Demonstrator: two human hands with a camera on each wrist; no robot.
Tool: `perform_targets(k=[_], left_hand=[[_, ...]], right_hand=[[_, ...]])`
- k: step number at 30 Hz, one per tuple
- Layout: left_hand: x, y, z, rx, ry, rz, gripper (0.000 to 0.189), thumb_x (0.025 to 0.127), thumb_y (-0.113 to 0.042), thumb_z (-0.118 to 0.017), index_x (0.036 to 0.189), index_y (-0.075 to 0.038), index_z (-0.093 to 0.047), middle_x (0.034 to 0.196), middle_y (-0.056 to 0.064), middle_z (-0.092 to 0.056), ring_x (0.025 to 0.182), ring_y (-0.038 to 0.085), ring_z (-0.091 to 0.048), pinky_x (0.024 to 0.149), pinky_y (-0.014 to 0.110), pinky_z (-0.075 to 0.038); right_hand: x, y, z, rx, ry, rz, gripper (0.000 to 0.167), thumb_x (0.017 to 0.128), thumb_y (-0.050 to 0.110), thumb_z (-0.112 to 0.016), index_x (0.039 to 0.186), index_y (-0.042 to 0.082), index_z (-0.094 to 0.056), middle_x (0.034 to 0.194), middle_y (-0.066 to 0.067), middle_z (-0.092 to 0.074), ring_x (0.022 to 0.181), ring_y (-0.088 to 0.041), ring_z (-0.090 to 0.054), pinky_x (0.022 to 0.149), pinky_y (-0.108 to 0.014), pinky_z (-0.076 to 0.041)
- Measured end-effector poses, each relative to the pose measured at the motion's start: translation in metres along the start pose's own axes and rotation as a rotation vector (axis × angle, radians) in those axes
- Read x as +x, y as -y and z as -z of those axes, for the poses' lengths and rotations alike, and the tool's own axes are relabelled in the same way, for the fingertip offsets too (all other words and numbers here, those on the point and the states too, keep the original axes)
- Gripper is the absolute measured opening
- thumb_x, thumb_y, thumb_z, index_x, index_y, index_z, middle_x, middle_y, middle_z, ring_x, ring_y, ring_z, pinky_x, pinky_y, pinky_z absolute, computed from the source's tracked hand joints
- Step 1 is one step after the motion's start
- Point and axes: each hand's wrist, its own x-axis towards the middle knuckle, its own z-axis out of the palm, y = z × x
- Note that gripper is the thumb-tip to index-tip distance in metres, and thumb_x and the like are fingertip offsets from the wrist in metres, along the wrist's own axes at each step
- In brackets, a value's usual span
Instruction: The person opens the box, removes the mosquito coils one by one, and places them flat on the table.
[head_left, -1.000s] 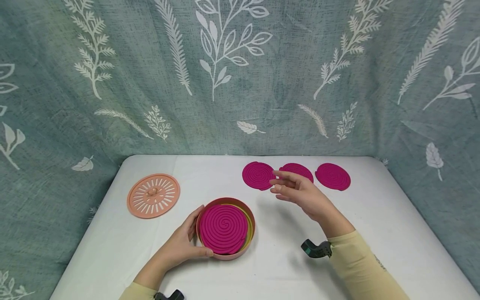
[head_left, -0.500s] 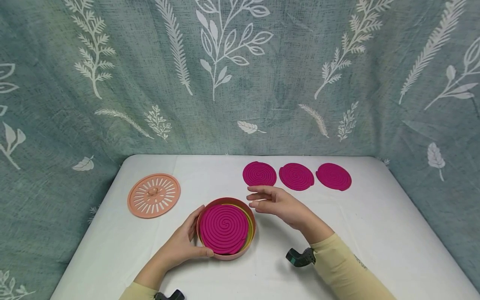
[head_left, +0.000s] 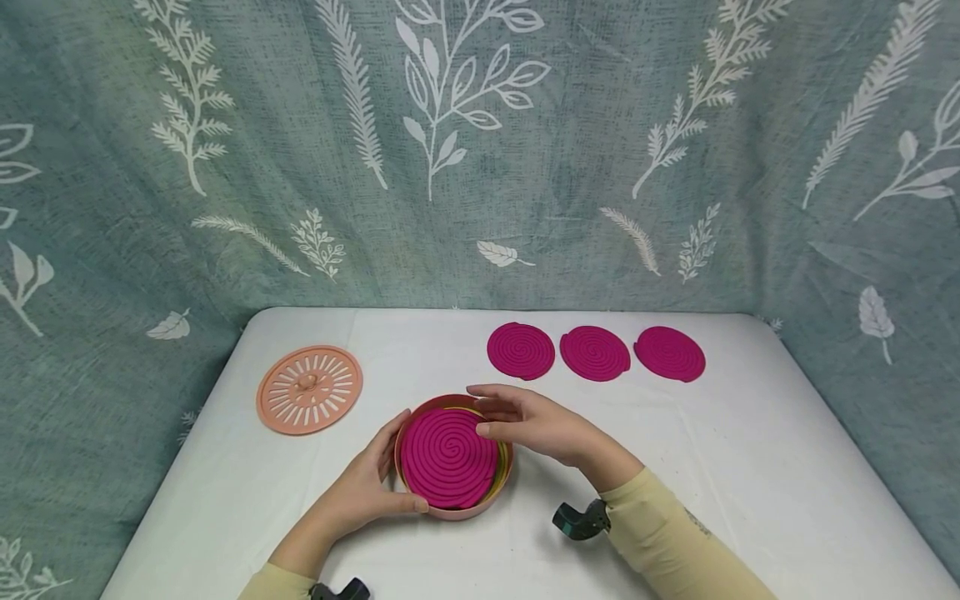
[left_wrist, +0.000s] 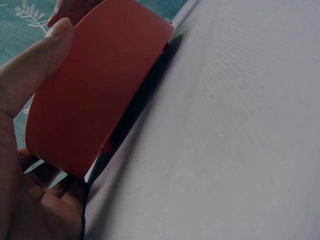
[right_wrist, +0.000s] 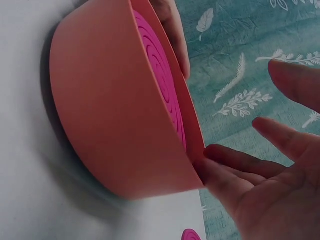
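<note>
Partly behind right hand point(head_left: 536, 425), the bowl point(head_left: 453, 515).

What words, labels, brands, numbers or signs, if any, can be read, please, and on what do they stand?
None can be read.
The dark marking on the right sleeve is too small to tell whether it is lettering.
The round box shows no text, and the backdrop bears only leaf patterns.

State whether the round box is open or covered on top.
Open: the box shows a magenta spiral mat inside, and the slotted orange disc lies apart on the table.
</note>
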Motion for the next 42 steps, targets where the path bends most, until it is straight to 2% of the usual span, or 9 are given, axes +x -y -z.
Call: perform_targets(k=[6,19,26,34,42], left_hand=[[-0.002,0.001,0.001,-0.002,-0.001,0.008,0.123,0.06,-0.031,-0.097,0.158,-0.023,-0.022,0.161,0.0,-0.024,0.147,0.018,-0.019,0.117,0.037,-0.023],[0.001,0.001,0.001,-0.011,0.0,-0.009,0.124,0.06,-0.032,-0.097,0.158,-0.021,-0.021,0.159,0.0,-0.027,0.146,0.017,-0.022,0.117,0.035,-0.024],[0.001,0.001,0.001,-0.012,0.0,-0.011,0.125,0.06,-0.031,-0.097,0.158,-0.02,-0.021,0.159,0.0,-0.027,0.146,0.018,-0.022,0.117,0.036,-0.024],[0.001,0.002,0.001,-0.004,-0.001,-0.018,0.124,0.06,-0.033,-0.097,0.158,-0.02,-0.021,0.159,0.0,-0.028,0.146,0.017,-0.023,0.117,0.038,-0.025],[0.001,0.004,0.001,-0.018,0.005,-0.027,0.123,0.061,-0.03,-0.096,0.158,-0.02,-0.021,0.159,0.0,-0.029,0.146,0.017,-0.022,0.117,0.037,-0.024]], right_hand=[[0.004,0.002,-0.006,-0.062,0.012,-0.006,0.064,0.094,0.032,-0.069,0.15,0.018,-0.043,0.149,-0.009,-0.045,0.139,-0.026,-0.039,0.111,-0.041,-0.041],[0.007,0.001,-0.01,-0.039,-0.023,0.005,0.062,0.095,0.028,-0.069,0.15,0.017,-0.043,0.143,-0.015,-0.049,0.132,-0.032,-0.047,0.102,-0.037,-0.05],[0.007,-0.001,-0.011,0.018,-0.08,0.02,0.058,0.094,0.025,-0.069,0.147,0.019,-0.046,0.141,-0.016,-0.051,0.124,-0.029,-0.054,0.097,-0.035,-0.054],[0.009,-0.005,-0.013,0.115,-0.116,0.022,0.057,0.094,0.022,-0.069,0.146,0.013,-0.047,0.14,-0.018,-0.051,0.121,-0.032,-0.056,0.093,-0.04,-0.057],[0.01,-0.01,-0.013,0.166,-0.153,0.011,0.054,0.094,0.019,-0.069,0.143,0.009,-0.048,0.137,-0.021,-0.051,0.117,-0.027,-0.057,0.091,-0.039,-0.057]])
